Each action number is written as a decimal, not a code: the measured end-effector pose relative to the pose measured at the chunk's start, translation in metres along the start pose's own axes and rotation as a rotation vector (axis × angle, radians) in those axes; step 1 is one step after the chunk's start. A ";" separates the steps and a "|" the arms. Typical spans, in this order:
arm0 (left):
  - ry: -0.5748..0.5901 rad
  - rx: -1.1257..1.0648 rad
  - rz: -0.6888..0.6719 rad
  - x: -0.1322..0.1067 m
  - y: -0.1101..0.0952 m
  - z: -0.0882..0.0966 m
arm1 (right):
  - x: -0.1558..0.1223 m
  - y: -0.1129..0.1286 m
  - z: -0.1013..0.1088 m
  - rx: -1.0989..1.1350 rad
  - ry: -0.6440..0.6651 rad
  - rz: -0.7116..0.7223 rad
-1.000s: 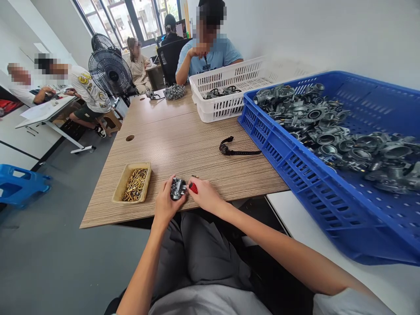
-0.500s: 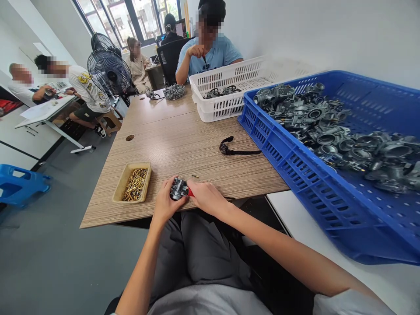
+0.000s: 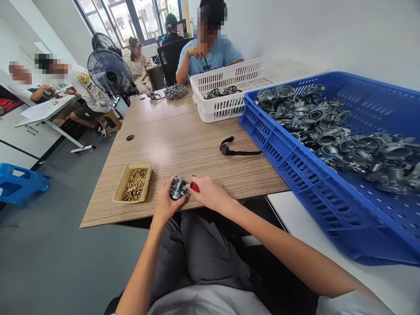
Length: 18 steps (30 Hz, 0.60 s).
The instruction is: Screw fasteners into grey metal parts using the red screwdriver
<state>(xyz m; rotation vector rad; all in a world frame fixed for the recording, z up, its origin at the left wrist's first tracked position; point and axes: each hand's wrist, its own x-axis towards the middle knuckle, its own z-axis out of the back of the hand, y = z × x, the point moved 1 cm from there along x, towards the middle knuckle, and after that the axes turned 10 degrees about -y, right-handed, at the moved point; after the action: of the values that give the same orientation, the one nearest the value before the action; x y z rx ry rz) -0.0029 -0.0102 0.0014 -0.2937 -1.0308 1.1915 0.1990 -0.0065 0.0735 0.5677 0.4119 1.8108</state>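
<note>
A grey metal carburetor [image 3: 177, 188] rests at the table's near edge, with my left hand [image 3: 165, 197] wrapped round its left side. Close by on the right, my right hand [image 3: 210, 192] is closed round a screwdriver with a red handle [image 3: 194, 187]; its shaft is hidden by the fingers. My right fingertips are at the carburetor's right side, and I cannot tell whether they touch it. Just beyond the right knuckles, a small brass piece [image 3: 196, 176] lies mostly covered. Left of my hands stands a cream tray [image 3: 116, 195] of small brass jets [image 3: 135, 183].
A black watch [image 3: 225, 149] lies on the wooden table [image 3: 164, 140]. To the right, a blue crate [image 3: 282, 148] holds many carburetors, with a white basket [image 3: 216, 114] behind it. Across the table sits a co-worker in a blue shirt [image 3: 226, 54]. A fan [image 3: 110, 72] stands beyond the table's left.
My right hand has shifted slightly and turned, so the red handle now points up and away from the carburetor. The brass piece behind it is now mostly covered. My left hand stays put.
</note>
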 end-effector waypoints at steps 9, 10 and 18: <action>-0.101 0.036 -0.075 -0.004 0.001 -0.001 | 0.007 -0.002 -0.012 0.726 0.231 -0.398; -0.107 0.044 -0.082 -0.004 0.001 -0.001 | 0.007 -0.002 -0.014 0.773 0.225 -0.402; -0.105 0.091 -0.082 -0.006 0.000 -0.003 | 0.007 -0.008 -0.028 0.809 0.201 -0.417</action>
<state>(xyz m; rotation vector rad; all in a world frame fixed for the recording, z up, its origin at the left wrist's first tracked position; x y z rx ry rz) -0.0009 -0.0145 -0.0033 -0.1167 -1.0662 1.1857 0.1873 0.0022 0.0470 0.7719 1.3264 1.2536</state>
